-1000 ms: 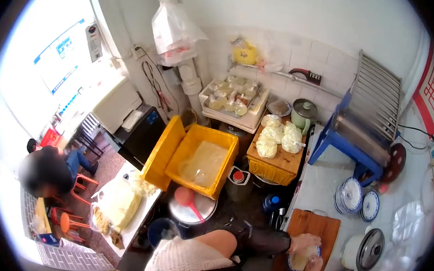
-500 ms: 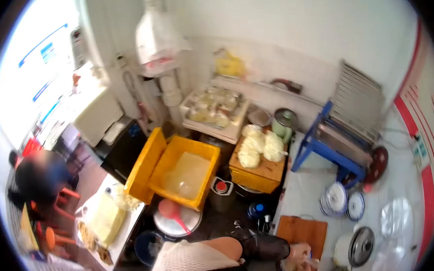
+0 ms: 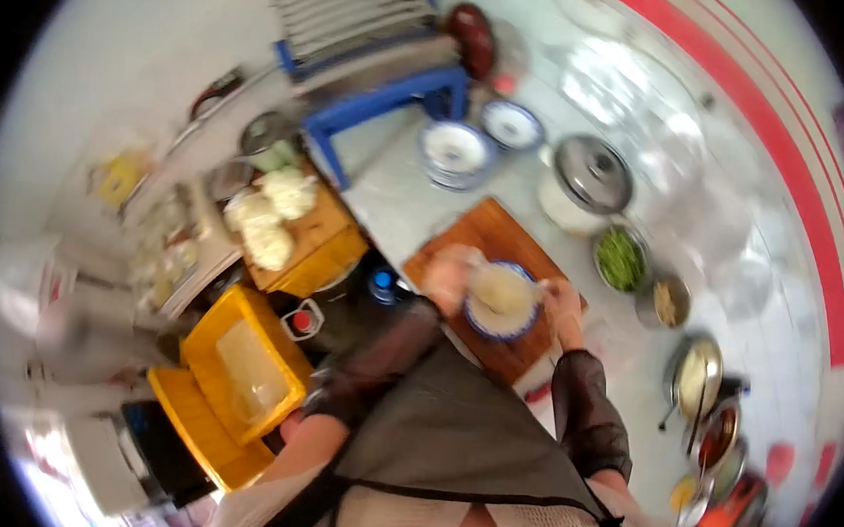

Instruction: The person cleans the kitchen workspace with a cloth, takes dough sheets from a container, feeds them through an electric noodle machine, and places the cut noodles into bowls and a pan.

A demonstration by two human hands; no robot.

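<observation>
A white bowl with a blue rim [image 3: 502,332] stands on the brown wooden board [image 3: 490,231], with pale contents in it. Something thin and translucent seems to lie over it, too blurred to name. My left hand [image 3: 448,281] is at the bowl's left side, its fingers smeared by motion. At the right side, my right hand [image 3: 562,313] has its fingers pressed together near the rim, on something I cannot make out.
Behind the board are stacked plates [image 3: 456,152] and a lidded pot [image 3: 592,175]. To the right are bowls of greens [image 3: 620,259] and other foods. A blue-framed rack [image 3: 383,107] stands at the back; a yellow crate [image 3: 290,367] is at lower left.
The view has swung right and turned, so the board and bowl now lie near the middle. Both hands now show apart, on opposite sides of the bowl.
</observation>
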